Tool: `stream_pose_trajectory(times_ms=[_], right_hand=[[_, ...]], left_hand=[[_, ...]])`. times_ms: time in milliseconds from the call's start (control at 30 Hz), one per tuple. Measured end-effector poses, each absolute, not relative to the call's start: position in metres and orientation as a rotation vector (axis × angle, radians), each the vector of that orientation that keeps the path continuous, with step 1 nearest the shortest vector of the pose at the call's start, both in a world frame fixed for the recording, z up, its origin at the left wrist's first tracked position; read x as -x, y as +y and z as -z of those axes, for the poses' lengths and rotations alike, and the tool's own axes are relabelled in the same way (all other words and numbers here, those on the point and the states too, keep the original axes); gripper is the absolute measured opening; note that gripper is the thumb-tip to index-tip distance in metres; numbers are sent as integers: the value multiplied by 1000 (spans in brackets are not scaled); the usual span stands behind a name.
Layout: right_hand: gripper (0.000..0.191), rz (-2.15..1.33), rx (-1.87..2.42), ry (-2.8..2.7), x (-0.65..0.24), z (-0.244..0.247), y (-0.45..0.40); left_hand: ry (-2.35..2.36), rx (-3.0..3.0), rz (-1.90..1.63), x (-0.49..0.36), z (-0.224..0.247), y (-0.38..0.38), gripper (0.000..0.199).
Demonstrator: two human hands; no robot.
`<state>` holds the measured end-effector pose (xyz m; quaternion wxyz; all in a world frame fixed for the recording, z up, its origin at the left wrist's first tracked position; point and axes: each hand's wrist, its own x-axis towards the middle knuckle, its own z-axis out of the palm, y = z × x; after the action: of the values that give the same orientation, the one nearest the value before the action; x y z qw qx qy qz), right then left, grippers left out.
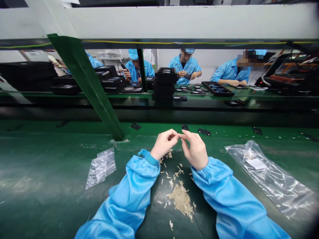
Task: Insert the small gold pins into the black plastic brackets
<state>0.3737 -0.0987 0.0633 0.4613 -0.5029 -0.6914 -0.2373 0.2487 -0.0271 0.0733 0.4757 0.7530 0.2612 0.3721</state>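
My left hand and my right hand meet fingertip to fingertip above the green table. Both are closed in a pinch, and whatever lies between the fingertips is too small to make out. Below and nearer to me lies a heap of small pale beige strips. More loose strips are scattered from the heap up to beneath my left hand.
A clear plastic bag lies at left; a larger one with a white label is at right. Small black parts lie beyond my hands. A slanted green post stands left. Several people in blue work across, near stacked black trays.
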Motion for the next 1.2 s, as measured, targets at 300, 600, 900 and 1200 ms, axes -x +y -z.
stream_pose_trajectory(times_ms=[300, 600, 900, 1200], right_hand=[[34, 529, 1300, -1617, -376, -62, -99], [34, 495, 1305, -1573, -374, -61, -98], [11, 230, 1311, -1592, -380, -87, -110], [10, 39, 1247, -1664, -379, -90, -109]], left_hand=[[686, -1928, -958, -251, -77, -36, 9], [704, -2008, -995, -254, -78, -41, 8], [574, -2033, -1022, -244, -89, -38, 13], [524, -2079, -987, -242, -91, -39, 14]])
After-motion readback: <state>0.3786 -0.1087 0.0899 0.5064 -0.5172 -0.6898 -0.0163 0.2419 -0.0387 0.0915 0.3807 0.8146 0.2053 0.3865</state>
